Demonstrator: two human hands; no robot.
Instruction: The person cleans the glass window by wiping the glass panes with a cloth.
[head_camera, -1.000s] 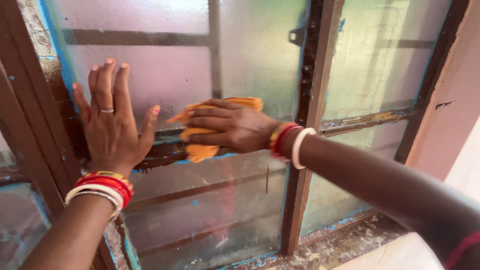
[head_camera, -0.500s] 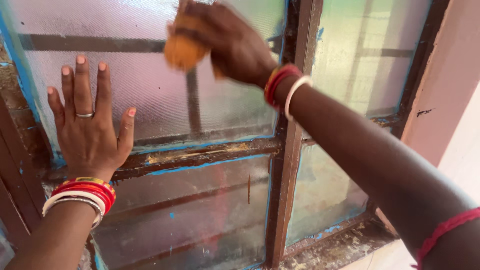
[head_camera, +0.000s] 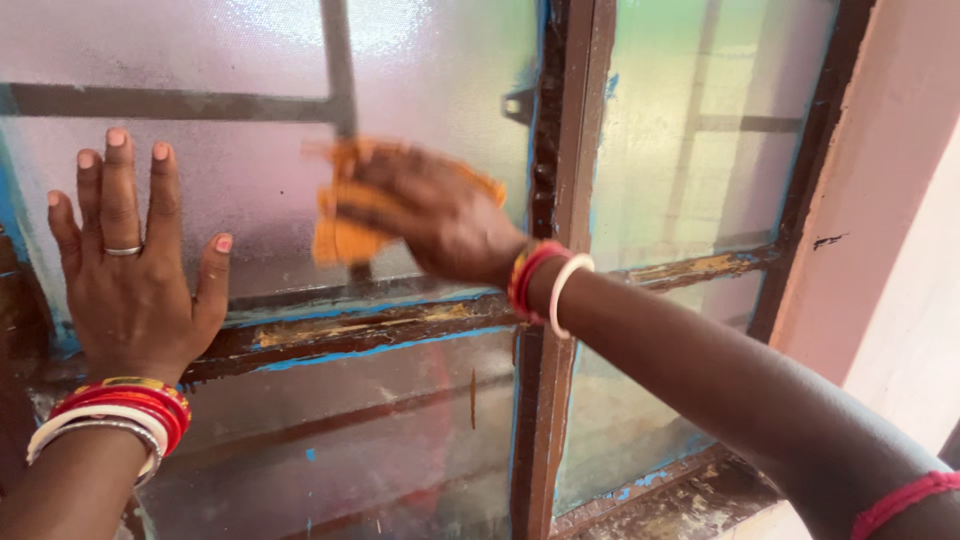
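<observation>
Pressing my right hand (head_camera: 440, 215) on the orange cloth (head_camera: 345, 235), fingers clamped around it against the frosted glass (head_camera: 250, 200); my left hand (head_camera: 130, 275) lies flat, fingers spread, just left.

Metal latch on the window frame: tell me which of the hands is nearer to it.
Right. The right hand, holding the orange cloth, is just below-left of the latch; the left hand lies flat on the glass, far left.
</observation>
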